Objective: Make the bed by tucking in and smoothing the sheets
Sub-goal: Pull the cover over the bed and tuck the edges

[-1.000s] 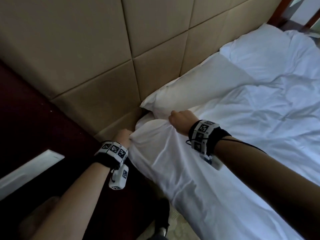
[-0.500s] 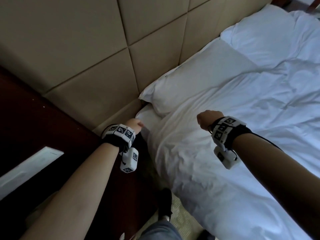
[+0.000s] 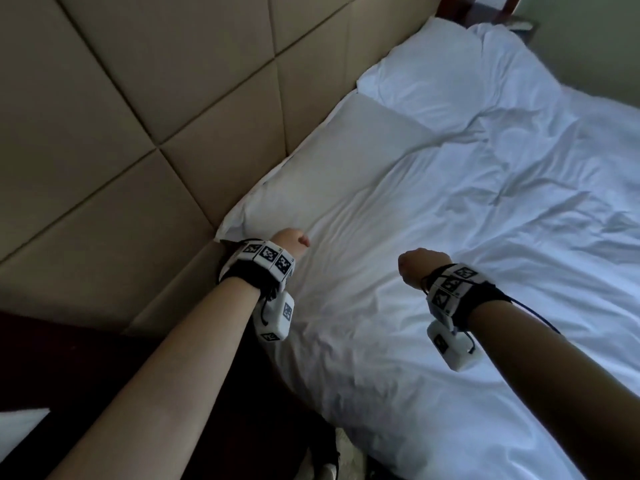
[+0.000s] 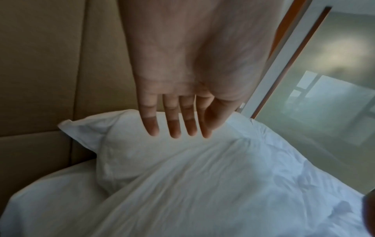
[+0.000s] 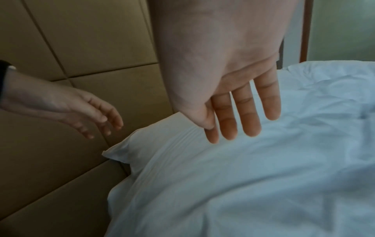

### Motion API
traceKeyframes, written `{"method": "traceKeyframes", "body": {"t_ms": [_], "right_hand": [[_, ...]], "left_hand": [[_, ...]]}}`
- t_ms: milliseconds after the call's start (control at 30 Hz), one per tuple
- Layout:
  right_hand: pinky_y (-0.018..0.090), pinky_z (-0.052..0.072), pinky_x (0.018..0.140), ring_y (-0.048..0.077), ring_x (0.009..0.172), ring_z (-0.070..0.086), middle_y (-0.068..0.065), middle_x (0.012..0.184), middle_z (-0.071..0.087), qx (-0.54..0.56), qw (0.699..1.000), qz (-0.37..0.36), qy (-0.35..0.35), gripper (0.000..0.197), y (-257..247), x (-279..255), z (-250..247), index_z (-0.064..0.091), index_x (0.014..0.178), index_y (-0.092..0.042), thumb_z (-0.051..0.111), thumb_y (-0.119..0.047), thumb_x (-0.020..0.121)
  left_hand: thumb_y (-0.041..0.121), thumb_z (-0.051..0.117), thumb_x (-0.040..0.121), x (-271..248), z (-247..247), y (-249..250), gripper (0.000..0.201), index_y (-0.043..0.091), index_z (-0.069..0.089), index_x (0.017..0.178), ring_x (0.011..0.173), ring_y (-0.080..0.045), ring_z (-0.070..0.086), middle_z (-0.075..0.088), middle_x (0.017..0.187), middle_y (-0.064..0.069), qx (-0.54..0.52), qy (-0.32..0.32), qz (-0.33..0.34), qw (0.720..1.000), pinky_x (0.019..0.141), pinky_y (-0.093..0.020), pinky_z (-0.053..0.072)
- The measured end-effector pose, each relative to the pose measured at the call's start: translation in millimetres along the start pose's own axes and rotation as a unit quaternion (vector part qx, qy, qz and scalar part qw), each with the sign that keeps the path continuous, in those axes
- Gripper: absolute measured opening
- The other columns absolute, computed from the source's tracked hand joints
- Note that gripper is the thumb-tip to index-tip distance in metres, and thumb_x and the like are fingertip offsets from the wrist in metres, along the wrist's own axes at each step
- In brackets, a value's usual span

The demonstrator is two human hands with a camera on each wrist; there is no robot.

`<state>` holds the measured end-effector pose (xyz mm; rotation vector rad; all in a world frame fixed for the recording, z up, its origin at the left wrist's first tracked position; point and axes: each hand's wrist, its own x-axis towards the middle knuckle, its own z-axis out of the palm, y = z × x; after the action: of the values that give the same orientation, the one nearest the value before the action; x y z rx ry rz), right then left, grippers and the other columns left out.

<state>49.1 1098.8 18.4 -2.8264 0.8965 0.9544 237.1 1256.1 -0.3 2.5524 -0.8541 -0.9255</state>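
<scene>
Beige padded wall panels (image 3: 145, 109), dark wooden furniture (image 3: 69, 358), dim light.

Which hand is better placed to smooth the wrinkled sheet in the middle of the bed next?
Probably the right hand: it hovers open over the sheet, nearer the wrinkles. The left hand, also open, is by the pillow corner at the headboard.

No words, brand names, numbers or signs can be read anywhere in these views. The only printed marks are black-and-white square code patterns on the white blocks of the left wristband (image 3: 268, 254) and the right wristband (image 3: 450, 285), and on the small white boxes hanging under them; these are patterns, with no letters or digits. The sheet (image 3: 450, 237), pillow (image 3: 311, 181) and padded headboard (image 3: 138, 98) carry no print.
</scene>
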Motion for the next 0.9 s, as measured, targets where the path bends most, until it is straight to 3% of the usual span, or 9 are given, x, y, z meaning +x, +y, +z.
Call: {"method": "traceKeyframes", "body": {"t_ms": [233,400,567,667,733,833,900], "right_hand": [[0.033,0.047,0.082,0.026,0.104,0.06,0.006,0.115,0.063,0.128,0.988,0.073,-0.041,0.033,51,-4,52,0.063,0.113,-0.016,0.04,-0.01,0.09],[0.036,0.048,0.092,0.025,0.107,0.058,0.006,0.117,0.063,0.256,0.956,0.143,-0.031,0.033,72,11,85,0.063,0.113,-0.016,0.038,-0.014,0.092],[0.033,0.042,0.102,0.027,0.119,0.052,0.01,0.13,0.055,0.35,0.926,0.139,-0.031,0.033,83,33,104,0.063,0.118,-0.006,0.042,-0.006,0.094],[0.03,0.042,0.1,0.025,0.117,0.053,0.008,0.128,0.057,0.371,0.917,0.147,-0.018,0.032,79,40,119,0.066,0.111,-0.006,0.042,-0.003,0.091],[0.029,0.044,0.097,0.023,0.112,0.056,0.009,0.12,0.062,0.397,0.902,0.168,-0.009,0.031,76,41,131,0.067,0.107,-0.009,0.042,-0.005,0.091],[0.028,0.045,0.092,0.023,0.108,0.058,0.01,0.11,0.066,0.429,0.884,0.186,-0.004,0.03,73,43,134,0.067,0.105,-0.011,0.041,-0.007,0.09],[0.031,0.046,0.094,0.024,0.108,0.058,0.011,0.111,0.066,0.422,0.886,0.189,-0.022,0.03,70,39,129,0.066,0.107,-0.01,0.041,-0.009,0.09]], "left_hand": [[0.015,0.044,0.094,53,48,21,0.033,0.006,0.055,0.124,0.12,-0.032,0.051,0.054,0.131,-0.014,0.084,-0.009,-0.062,0.994,0.098,-0.034,0.04],[0.019,0.053,0.091,111,68,50,0.048,0.006,0.044,0.136,0.129,-0.033,0.043,0.047,0.14,-0.016,0.001,0.042,-0.042,0.998,0.106,-0.034,0.034],[0.025,0.056,0.089,153,96,74,0.058,0.008,0.034,0.14,0.125,-0.034,0.047,0.045,0.139,-0.018,-0.104,0.087,-0.054,0.989,0.101,-0.035,0.038],[0.028,0.056,0.085,171,100,77,0.065,0.007,0.031,0.141,0.127,-0.036,0.043,0.041,0.14,-0.02,-0.111,0.146,-0.074,0.98,0.103,-0.04,0.039],[0.029,0.053,0.088,181,97,86,0.06,0.004,0.032,0.139,0.127,-0.037,0.042,0.041,0.139,-0.022,-0.097,0.152,-0.075,0.981,0.101,-0.042,0.038],[0.023,0.038,0.098,187,88,106,0.04,-0.004,0.05,0.125,0.118,-0.039,0.05,0.051,0.13,-0.027,-0.06,0.089,-0.013,0.994,0.092,-0.038,0.04],[0.015,0.031,0.1,177,72,119,0.036,-0.009,0.054,0.113,0.111,-0.041,0.052,0.054,0.122,-0.031,-0.052,0.141,0.056,0.987,0.084,-0.039,0.039]]}}
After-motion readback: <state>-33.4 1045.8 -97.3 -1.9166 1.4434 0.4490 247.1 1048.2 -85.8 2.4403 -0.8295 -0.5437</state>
